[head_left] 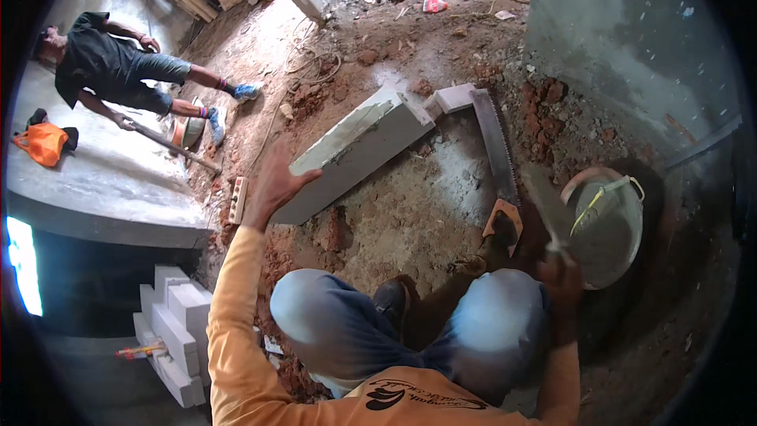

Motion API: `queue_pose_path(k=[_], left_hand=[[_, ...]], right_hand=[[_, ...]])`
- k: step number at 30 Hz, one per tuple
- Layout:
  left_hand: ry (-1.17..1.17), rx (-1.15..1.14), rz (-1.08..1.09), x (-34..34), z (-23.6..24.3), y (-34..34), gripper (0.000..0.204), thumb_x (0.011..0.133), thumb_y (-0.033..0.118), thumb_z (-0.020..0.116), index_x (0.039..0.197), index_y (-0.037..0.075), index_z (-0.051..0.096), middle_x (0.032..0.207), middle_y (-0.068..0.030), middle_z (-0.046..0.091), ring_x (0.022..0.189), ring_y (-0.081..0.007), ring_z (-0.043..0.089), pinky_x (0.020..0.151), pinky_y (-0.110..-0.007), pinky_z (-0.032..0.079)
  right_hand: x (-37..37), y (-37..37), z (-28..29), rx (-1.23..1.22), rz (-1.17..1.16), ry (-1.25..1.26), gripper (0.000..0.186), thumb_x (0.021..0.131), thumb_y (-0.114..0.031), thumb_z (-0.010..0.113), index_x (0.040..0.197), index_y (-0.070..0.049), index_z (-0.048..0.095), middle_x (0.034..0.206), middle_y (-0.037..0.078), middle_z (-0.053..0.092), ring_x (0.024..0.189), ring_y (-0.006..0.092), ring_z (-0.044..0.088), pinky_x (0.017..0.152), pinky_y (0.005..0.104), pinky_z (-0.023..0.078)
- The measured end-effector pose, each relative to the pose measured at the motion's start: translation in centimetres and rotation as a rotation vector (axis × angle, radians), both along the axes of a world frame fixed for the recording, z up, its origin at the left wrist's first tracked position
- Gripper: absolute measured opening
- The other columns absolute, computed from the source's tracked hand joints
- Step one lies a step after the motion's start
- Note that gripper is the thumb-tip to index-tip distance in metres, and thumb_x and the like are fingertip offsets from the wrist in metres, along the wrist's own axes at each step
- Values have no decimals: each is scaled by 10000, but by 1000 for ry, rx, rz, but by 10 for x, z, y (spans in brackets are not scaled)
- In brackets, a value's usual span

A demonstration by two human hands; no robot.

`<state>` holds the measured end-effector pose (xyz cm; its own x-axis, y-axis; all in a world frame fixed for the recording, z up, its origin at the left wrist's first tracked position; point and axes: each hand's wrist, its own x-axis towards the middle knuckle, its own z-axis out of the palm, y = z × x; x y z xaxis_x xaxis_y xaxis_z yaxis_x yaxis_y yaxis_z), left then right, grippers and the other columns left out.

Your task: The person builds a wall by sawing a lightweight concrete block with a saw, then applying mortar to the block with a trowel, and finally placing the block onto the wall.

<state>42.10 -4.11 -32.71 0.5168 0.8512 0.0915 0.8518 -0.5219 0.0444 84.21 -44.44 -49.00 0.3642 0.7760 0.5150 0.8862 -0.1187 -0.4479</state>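
Note:
My left hand (276,185) is at the near left end of a row of pale lightweight blocks (355,162), thumb stretched out over its top edge. Whether it touches the block I cannot tell. Grey mortar (359,130) lies unevenly along the top of the row. My right hand (561,272), slightly blurred, is closed round the handle of a trowel (550,201). The trowel's blade points away from me, beside the left rim of a round bucket (639,225) with grey mortar in it. A hand saw (495,142) lies between the trowel and the blocks, toothed edge to the right.
A short block piece (455,98) lies at the row's far end. White blocks (175,331) are stacked at lower left. A power strip (237,200) lies left of my left hand. Another person (118,63) stands at far left holding a long handle. Red soil clods (544,110) edge the right wall.

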Motion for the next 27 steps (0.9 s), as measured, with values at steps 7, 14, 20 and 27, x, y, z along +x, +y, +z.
queue_pose_path(k=[7,14,20,27], left_hand=[[69,-187,-236,95,-74,71,1039,697,636,760,1325,-124,430,1304,-329,508,1239,-434,485,1055,-469,392],[-26,-344,-279,84,-84,89,742,669,341,824,1164,-105,496,1116,-314,564,1091,-466,533,899,-509,451],[-190,-464,-178,88,-119,94,797,620,286,846,1175,-106,428,1098,-343,545,1048,-486,541,883,-501,458],[-136,-468,-281,67,-73,27,717,627,244,844,1131,-86,453,1074,-295,534,1023,-460,541,884,-503,451]], right_hand=[[67,-124,89,-554,-339,-580,294,889,-123,654,1151,5,610,1215,210,570,1136,374,557,951,438,481],[-14,-103,148,-232,-821,16,438,879,-209,690,1233,12,557,1257,201,536,1152,357,547,959,430,463],[-78,-150,146,-246,-992,318,504,864,-325,717,1195,27,572,1101,176,570,973,298,597,807,403,486],[-80,-178,118,-178,-888,500,523,854,-355,739,1194,16,596,1025,157,625,879,244,630,736,363,504]])
